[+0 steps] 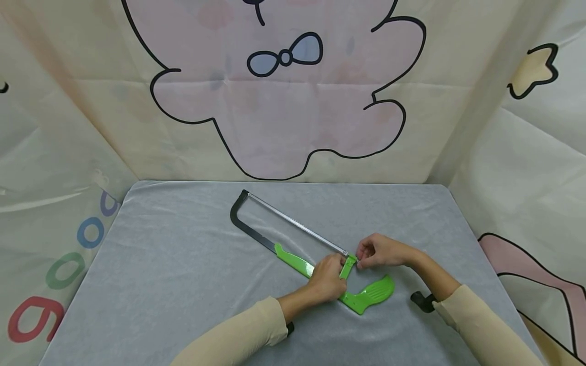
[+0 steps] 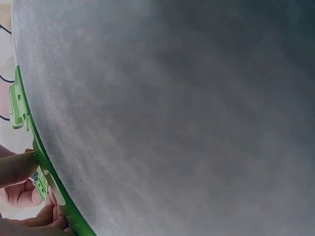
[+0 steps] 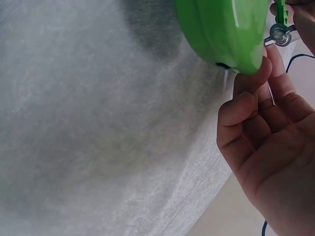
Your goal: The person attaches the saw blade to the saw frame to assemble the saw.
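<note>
A hacksaw [image 1: 297, 265] with a bright green handle, a dark bow and a silver blade [image 1: 297, 223] lies slantwise on the grey cloth, its far end toward the back left. My left hand [image 1: 327, 278] grips the green frame by the upright piece where the blade ends. In the left wrist view, its fingers [image 2: 42, 216] curl at the green edge. At the blade's near end, the bent fingertips of my right hand [image 1: 382, 251] pinch at a small metal wing nut [image 3: 279, 34]. The green grip [image 3: 224, 29] hides part of them in the right wrist view.
A grey cloth [image 1: 174, 264] covers the table. Behind it hangs a pale curtain [image 1: 284, 112] with a cartoon drawing, and more printed curtains stand at both sides. Black wrist mounts [image 1: 422, 302] show by the sleeves.
</note>
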The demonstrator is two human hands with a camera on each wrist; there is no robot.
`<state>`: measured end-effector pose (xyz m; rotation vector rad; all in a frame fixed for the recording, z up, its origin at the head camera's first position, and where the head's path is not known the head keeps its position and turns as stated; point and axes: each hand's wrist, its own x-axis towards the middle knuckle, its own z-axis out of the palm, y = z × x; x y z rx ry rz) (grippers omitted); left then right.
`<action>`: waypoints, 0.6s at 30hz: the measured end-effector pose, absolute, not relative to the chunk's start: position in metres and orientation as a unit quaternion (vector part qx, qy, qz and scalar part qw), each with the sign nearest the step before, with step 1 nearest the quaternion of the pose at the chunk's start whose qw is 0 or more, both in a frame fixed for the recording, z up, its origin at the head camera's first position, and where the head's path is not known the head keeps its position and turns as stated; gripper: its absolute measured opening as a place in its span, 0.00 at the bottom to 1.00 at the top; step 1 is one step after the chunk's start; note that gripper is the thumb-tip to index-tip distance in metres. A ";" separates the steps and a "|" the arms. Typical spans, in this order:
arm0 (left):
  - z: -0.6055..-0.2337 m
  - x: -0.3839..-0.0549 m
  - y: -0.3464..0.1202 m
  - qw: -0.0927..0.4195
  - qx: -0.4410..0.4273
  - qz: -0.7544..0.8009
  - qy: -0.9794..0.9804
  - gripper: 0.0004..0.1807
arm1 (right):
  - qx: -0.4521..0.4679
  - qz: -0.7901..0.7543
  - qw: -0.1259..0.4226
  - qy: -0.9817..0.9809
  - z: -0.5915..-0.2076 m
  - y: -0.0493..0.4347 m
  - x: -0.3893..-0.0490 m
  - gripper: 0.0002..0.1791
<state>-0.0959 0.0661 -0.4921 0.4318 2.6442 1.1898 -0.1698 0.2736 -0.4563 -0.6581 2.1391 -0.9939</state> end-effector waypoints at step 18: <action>-0.492 -0.096 0.067 0.109 0.142 0.405 0.897 0.18 | -0.264 -0.380 0.364 0.808 -0.461 0.276 -0.174 0.09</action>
